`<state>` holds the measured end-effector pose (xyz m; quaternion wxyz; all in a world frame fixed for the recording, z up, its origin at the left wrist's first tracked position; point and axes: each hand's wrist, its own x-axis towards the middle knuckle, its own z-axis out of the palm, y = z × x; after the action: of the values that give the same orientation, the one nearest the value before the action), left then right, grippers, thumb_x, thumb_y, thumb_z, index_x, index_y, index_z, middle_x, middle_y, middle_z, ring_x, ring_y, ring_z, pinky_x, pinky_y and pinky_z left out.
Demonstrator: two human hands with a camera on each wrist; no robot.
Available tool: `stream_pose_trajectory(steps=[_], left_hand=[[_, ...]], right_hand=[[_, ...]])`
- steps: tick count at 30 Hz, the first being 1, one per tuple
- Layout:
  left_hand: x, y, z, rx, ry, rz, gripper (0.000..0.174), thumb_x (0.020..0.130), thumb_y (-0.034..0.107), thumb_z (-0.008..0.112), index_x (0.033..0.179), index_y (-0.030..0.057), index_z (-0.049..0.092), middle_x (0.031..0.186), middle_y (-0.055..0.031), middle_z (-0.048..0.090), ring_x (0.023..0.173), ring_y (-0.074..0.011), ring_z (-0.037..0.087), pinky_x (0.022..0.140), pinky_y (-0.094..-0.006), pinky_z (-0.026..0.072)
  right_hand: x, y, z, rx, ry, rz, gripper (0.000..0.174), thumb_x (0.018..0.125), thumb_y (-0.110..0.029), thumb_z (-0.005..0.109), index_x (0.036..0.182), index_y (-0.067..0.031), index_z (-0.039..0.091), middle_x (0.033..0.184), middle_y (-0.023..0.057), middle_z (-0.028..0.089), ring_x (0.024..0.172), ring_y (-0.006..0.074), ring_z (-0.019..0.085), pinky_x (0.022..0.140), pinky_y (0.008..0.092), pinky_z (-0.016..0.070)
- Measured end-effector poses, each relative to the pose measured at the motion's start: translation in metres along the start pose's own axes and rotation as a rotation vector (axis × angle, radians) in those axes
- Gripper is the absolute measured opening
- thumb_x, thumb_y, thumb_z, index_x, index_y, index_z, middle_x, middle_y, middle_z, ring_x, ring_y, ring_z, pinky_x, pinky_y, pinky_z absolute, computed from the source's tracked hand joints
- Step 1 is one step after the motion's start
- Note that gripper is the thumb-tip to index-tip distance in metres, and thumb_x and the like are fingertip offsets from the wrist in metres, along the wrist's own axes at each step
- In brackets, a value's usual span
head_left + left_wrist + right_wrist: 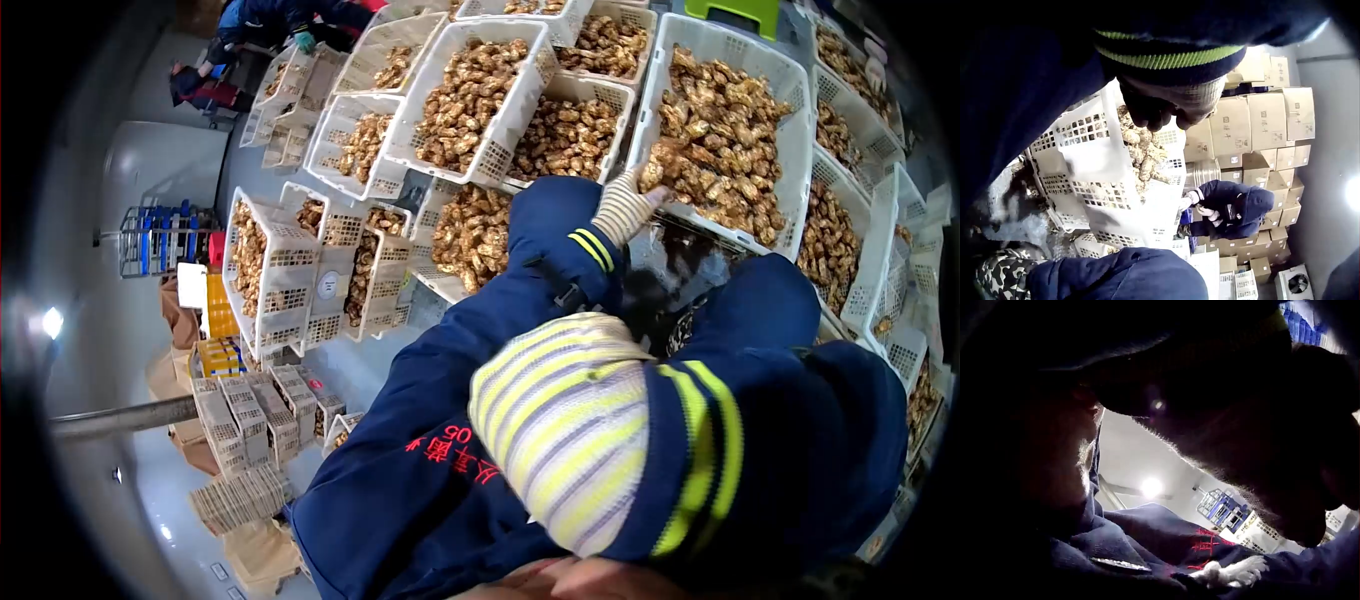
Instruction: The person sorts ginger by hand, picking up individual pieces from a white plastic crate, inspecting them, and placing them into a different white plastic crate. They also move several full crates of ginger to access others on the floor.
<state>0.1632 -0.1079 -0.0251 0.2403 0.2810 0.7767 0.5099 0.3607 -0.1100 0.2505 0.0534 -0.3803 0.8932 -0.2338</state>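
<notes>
In the head view my left hand (625, 210), in a striped glove with uncovered fingertips, is at the near wall of a white crate (795, 150) heaped with brown mushroom-like pieces (725, 150). Its fingers grip one piece (663, 162) at the crate's edge. The left wrist view shows that hand (1169, 106) with bent fingers, dark, above the pieces (1141, 153). My right hand (565, 430) is raised close to the head camera, its fingers hidden there. In the right wrist view it is a dark shape (1260, 450) near the jacket; whether it holds anything cannot be told.
More filled crates (545, 60) stand to the left, behind and to the right (880, 150). Stacked crates (225, 425) and a blue cart (165, 240) are farther left. One person (1235, 209) stands by cardboard boxes (1232, 125); others (270, 25) are at the upper left.
</notes>
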Motion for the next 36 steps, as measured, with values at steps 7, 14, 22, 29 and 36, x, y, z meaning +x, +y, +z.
stream_pose_trajectory(steps=[7,14,22,29,36], left_hand=[[-0.007,0.023,-0.006,0.137,0.017,0.036,0.067,0.079,0.024,0.068,0.132,-0.0086,0.043,0.116,-0.0281,0.059,0.109,-0.0308,0.059,0.093,-0.0333,0.0472],[0.001,0.001,-0.002,0.062,-0.013,0.034,0.071,0.079,0.021,0.07,0.135,-0.0089,0.038,0.109,-0.0277,0.062,0.101,-0.0274,0.062,0.087,-0.0337,0.0504],[-0.004,0.018,-0.007,0.062,-0.074,-0.032,0.07,0.079,0.028,0.068,0.133,-0.0086,0.042,0.119,-0.0275,0.058,0.112,-0.033,0.058,0.095,-0.034,0.0459],[0.005,-0.014,0.009,-0.356,-0.081,0.016,0.063,0.081,0.013,0.067,0.134,-0.0086,0.04,0.103,-0.0179,0.066,0.087,-0.0168,0.064,0.077,-0.0281,0.0531],[0.001,-0.001,0.001,0.039,0.022,-0.026,0.066,0.079,0.021,0.069,0.133,-0.0059,0.043,0.112,-0.0263,0.062,0.102,-0.0313,0.062,0.088,-0.0351,0.0487]], right_hand=[[0.0,0.003,0.008,0.007,-0.013,-0.027,0.031,0.085,-0.028,0.058,0.106,-0.0048,0.061,0.082,0.0199,0.064,0.078,0.0349,0.063,0.069,0.0427,0.0494],[0.004,0.003,0.006,0.006,0.005,-0.006,0.031,0.085,-0.027,0.058,0.106,-0.0051,0.062,0.082,0.0201,0.065,0.077,0.0346,0.063,0.069,0.0427,0.0495],[0.003,0.005,0.009,0.003,-0.016,-0.011,0.03,0.085,-0.027,0.059,0.106,-0.0054,0.062,0.082,0.0204,0.065,0.077,0.0343,0.063,0.069,0.0426,0.0497],[0.005,0.007,0.002,0.017,0.034,0.034,0.03,0.085,-0.026,0.059,0.107,-0.0056,0.062,0.083,0.0206,0.065,0.077,0.034,0.064,0.069,0.0425,0.0498],[-0.005,0.05,-0.019,-0.073,0.099,0.345,0.03,0.085,-0.026,0.059,0.107,-0.0059,0.063,0.083,0.0209,0.065,0.077,0.0338,0.064,0.069,0.0425,0.05]])
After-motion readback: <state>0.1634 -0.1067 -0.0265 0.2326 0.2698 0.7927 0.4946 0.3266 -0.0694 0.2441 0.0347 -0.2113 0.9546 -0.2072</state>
